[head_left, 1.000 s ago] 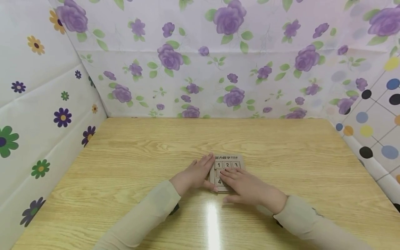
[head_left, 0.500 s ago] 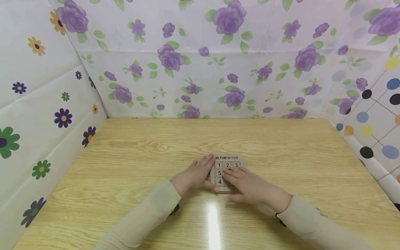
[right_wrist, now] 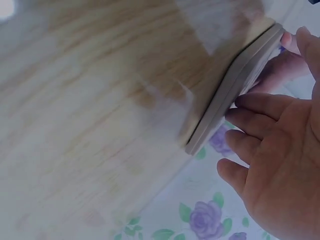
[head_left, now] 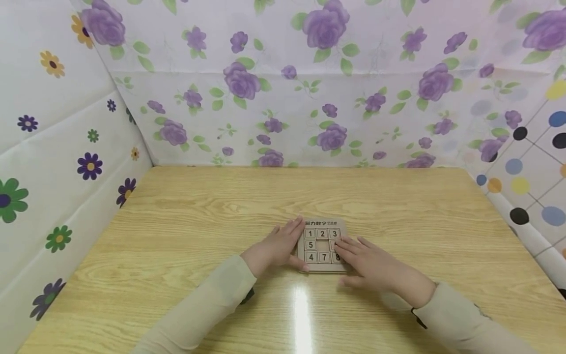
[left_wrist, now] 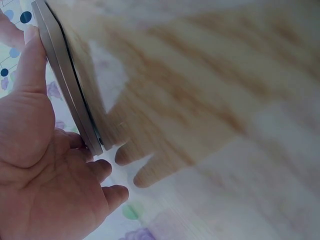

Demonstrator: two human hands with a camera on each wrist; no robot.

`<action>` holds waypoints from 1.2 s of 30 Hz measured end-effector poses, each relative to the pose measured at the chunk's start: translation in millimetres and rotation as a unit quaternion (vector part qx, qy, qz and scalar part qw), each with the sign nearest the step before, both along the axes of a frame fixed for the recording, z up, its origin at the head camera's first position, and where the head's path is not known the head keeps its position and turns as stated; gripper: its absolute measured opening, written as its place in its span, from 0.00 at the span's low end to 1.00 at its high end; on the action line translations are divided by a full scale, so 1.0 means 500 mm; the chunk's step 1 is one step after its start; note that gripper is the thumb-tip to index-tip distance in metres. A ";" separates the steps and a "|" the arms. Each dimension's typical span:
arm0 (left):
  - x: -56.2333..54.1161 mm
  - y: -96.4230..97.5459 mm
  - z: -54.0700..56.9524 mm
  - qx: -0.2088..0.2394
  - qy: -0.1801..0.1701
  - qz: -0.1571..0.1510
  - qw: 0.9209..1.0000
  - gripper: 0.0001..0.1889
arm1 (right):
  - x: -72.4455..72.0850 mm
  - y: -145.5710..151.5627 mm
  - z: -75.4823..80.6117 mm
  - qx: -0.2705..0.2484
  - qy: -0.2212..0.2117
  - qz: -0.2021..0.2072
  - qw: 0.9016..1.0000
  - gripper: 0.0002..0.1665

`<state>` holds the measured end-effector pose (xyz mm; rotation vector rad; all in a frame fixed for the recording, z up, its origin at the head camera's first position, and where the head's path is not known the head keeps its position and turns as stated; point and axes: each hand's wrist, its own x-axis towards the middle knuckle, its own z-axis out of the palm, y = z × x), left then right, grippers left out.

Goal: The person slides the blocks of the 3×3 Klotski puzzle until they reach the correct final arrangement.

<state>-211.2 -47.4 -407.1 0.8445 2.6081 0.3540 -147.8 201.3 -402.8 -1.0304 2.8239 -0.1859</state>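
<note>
A magnetic sliding number puzzle (head_left: 325,268) lies flat on the table, with numbered tiles in a square frame. The top row reads 1, 2, 3, and the bottom row 4, 7, 8. Tile 5 (head_left: 311,245) stands at the left of the middle row, beside an empty centre slot. My left hand (head_left: 276,247) holds the puzzle's left side, thumb at the near left corner and fingers along the edge. My right hand (head_left: 371,260) touches the right middle tile with extended fingertips, partly hiding its number. In the right wrist view, the puzzle's edge (right_wrist: 235,82) meets those fingertips.
The wooden table (head_left: 212,201) stretches around the puzzle on every side. A floral cloth (head_left: 283,98) closes off the back, with patterned cloths at left and right. Glare (head_left: 301,314) shows on the near tabletop.
Tile 5 has slid left into the left column. My right hand has moved right across the puzzle, uncovering the empty centre slot and the bottom row. My left hand has stayed put.
</note>
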 end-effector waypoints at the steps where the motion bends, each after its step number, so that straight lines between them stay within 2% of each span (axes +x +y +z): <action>1: 0.000 0.000 0.001 0.000 0.000 0.000 1.000 0.61 | 0.001 0.002 -0.002 -0.001 0.001 -0.001 1.000 0.44; 11: -0.005 0.002 0.000 -0.006 0.002 0.000 1.000 0.60 | -0.007 -0.014 0.001 -0.019 -0.007 0.016 1.000 0.44; 24: -0.003 0.005 0.000 -0.001 0.002 0.000 1.000 0.60 | -0.008 -0.029 -0.001 -0.016 -0.017 0.023 0.999 0.46; 28: -0.002 0.005 0.000 0.002 0.000 -0.001 1.000 0.60 | 0.001 -0.020 0.002 -0.016 -0.001 0.026 1.000 0.45; 36: 0.000 0.004 -0.003 -0.004 -0.007 0.005 1.000 0.61 | 0.036 -0.002 0.009 0.002 -0.004 0.010 1.000 0.44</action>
